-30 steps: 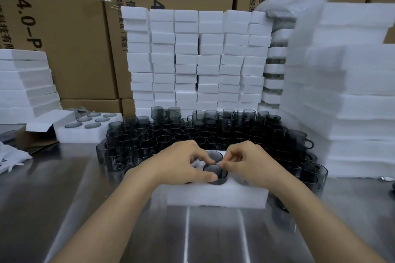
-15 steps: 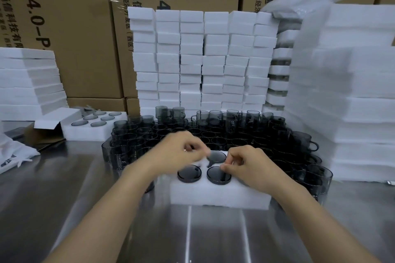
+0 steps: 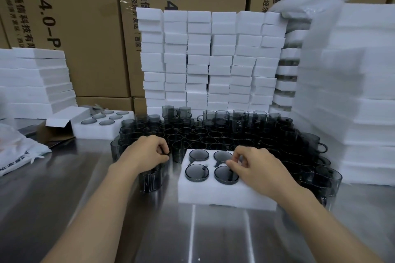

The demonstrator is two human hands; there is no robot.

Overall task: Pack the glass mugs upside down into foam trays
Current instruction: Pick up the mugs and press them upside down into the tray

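Note:
A white foam tray (image 3: 224, 195) lies on the steel table in front of me. Four smoky glass mugs sit upside down in its left and middle pockets, bases up, such as one mug (image 3: 197, 174). My right hand (image 3: 256, 166) lies over the tray's right side and hides those pockets. Its thumb and curled fingertips pinch at the far edge of the near middle mug (image 3: 225, 177). My left hand (image 3: 147, 153) is left of the tray, fingers curled round the top of an upright loose mug (image 3: 149, 180).
Several loose upright mugs (image 3: 213, 132) crowd the table behind and right of the tray. A filled foam tray (image 3: 100, 129) and an open carton (image 3: 57, 126) stand at the left. Foam stacks (image 3: 209, 60) and cardboard boxes wall the back and right. A plastic bag (image 3: 19, 153) lies far left.
My left hand has left the tray and moved left onto a loose mug. My right hand has shifted slightly right over the tray. More mug bases show in the tray.

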